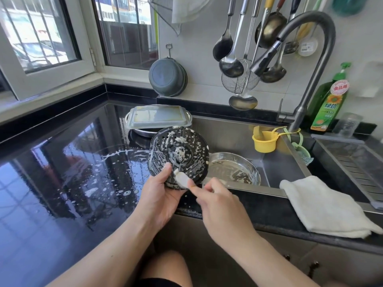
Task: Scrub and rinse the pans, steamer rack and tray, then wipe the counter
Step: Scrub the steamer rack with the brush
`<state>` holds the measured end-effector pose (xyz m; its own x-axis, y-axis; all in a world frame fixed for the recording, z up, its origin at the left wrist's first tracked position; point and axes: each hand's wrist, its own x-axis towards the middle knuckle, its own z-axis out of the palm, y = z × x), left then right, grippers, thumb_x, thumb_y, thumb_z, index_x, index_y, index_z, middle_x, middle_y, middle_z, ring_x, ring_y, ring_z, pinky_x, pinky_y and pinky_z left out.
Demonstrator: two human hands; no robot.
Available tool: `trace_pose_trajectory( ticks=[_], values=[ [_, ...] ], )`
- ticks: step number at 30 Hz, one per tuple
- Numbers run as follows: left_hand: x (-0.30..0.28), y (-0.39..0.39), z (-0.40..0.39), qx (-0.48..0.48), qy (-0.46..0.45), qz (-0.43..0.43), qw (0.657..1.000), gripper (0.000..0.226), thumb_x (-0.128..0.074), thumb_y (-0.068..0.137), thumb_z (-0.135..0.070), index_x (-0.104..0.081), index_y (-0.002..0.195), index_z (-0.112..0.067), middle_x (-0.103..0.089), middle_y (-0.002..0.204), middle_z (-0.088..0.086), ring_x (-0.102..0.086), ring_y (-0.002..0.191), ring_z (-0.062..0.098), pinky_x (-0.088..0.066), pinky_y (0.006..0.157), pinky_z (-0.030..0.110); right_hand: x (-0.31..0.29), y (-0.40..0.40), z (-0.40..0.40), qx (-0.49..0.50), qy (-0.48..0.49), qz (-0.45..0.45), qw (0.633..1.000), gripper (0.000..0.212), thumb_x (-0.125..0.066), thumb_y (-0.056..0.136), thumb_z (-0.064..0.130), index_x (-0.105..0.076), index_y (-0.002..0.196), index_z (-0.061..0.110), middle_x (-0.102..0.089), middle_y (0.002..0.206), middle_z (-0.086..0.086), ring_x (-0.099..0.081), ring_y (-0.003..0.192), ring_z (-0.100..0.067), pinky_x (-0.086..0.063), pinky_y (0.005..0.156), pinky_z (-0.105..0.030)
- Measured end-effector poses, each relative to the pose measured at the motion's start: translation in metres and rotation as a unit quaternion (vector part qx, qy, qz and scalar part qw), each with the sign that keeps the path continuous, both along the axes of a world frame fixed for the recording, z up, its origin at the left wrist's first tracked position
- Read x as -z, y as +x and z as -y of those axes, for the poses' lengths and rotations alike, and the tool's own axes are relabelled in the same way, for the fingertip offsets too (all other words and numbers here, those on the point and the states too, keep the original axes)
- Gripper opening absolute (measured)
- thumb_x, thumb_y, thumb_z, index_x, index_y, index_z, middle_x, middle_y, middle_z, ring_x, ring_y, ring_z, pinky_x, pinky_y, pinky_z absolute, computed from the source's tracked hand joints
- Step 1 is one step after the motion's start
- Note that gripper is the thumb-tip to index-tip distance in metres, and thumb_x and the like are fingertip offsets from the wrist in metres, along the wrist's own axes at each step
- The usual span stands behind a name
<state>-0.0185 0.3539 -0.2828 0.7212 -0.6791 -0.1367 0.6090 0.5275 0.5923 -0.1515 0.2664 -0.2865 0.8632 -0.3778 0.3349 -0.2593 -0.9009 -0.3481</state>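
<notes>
Left hand (159, 195) gripping the lower rim of the round, black, perforated metal steamer rack (179, 157), thumb curled over its face, tilted up above the sink's front-left corner; right hand (217, 206) pinching a small pale scraper-like tool (182, 179), its tip laid on the rack's lower edge.

Step in hand, judged: clearing the white batter residue from the rack; early in the task, since the shallow round steel pan (234, 169) in the stainless sink (228, 131) shows smears, the rectangular steel tray (158, 117) sits on another round steel pan (143, 131) at the back of the glossy black counter (62, 183), and the counter carries white splashes.

Best done so: rack held firmly and turned bit by bit under the tool; short strokes along the rows of holes, with extra care at the crusted raised centre; rack kept over the sink rather than the counter, to spare later wiping; rinsing under the dark arched tap (310, 48) once clear; folded white cloth (323, 206) at the sink's front-right edge left for the counter.
</notes>
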Motion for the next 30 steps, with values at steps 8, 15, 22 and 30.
trace_pose_trajectory(
  ticks=[8,15,22,30],
  values=[
    [-0.002,-0.002,0.0,-0.01,0.004,-0.019,1.0,0.044,-0.049,0.102,-0.022,-0.055,0.137,0.004,-0.064,0.134,0.024,-0.064,0.122,0.034,-0.048,0.108,0.053,-0.002,0.001,-0.017,0.017,-0.033,0.004,0.999,0.057,-0.052,0.099,0.019,-0.041,0.146,0.048,-0.033,0.096,0.008,-0.045,0.063,-0.025,-0.037,0.057,-0.038],
    [-0.004,-0.001,-0.001,-0.029,0.0,-0.041,0.999,0.034,-0.044,0.107,-0.017,-0.058,0.131,0.002,-0.069,0.125,0.021,-0.07,0.111,0.029,-0.06,0.091,0.046,0.008,-0.005,-0.011,0.037,-0.012,0.018,0.999,0.061,-0.059,0.095,0.015,-0.044,0.144,0.046,-0.037,0.095,0.008,-0.049,0.057,-0.026,-0.042,0.051,-0.038],
    [-0.007,0.001,-0.003,-0.041,-0.007,-0.054,0.998,0.031,-0.042,0.108,-0.013,-0.058,0.129,0.003,-0.071,0.121,0.022,-0.072,0.107,0.033,-0.062,0.084,0.048,0.012,-0.006,0.007,0.094,0.005,0.056,0.994,0.061,-0.061,0.094,0.011,-0.048,0.146,0.04,-0.039,0.095,0.008,-0.053,0.061,-0.027,-0.047,0.053,-0.041],
    [-0.009,0.001,-0.004,-0.05,0.012,-0.046,0.998,0.029,-0.043,0.107,-0.011,-0.059,0.127,0.003,-0.073,0.118,0.021,-0.073,0.107,0.032,-0.062,0.084,0.048,0.014,-0.007,0.011,0.065,0.012,0.076,0.995,0.059,-0.061,0.096,0.011,-0.049,0.146,0.039,-0.04,0.093,0.009,-0.056,0.064,-0.025,-0.053,0.056,-0.046]
  ],
)
